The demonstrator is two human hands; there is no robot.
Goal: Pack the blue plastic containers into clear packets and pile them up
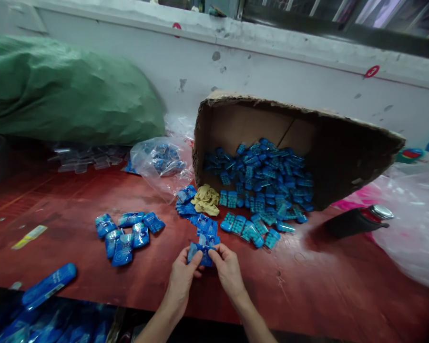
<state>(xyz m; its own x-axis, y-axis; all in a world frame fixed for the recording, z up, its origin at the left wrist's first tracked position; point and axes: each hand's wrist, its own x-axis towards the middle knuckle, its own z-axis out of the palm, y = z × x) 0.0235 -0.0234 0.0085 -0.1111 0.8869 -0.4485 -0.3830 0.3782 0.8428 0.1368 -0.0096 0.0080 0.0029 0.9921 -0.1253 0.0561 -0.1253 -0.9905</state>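
Near the table's front edge, my left hand and my right hand pinch a blue packet between them, one at each side. More flat blue packets lie just beyond it in an overlapping row, beside a crumpled yellow cloth-like piece. Farther right are several small clear cases with blue contents on the table. Many similar ones spill from a cardboard box lying on its side. On the left, several filled blue packets form a loose group.
The red table holds a black flask and plastic bags at right. A green sack, clear plastic pieces and a bag of blue packets lie behind. A long blue package sits at the left front edge.
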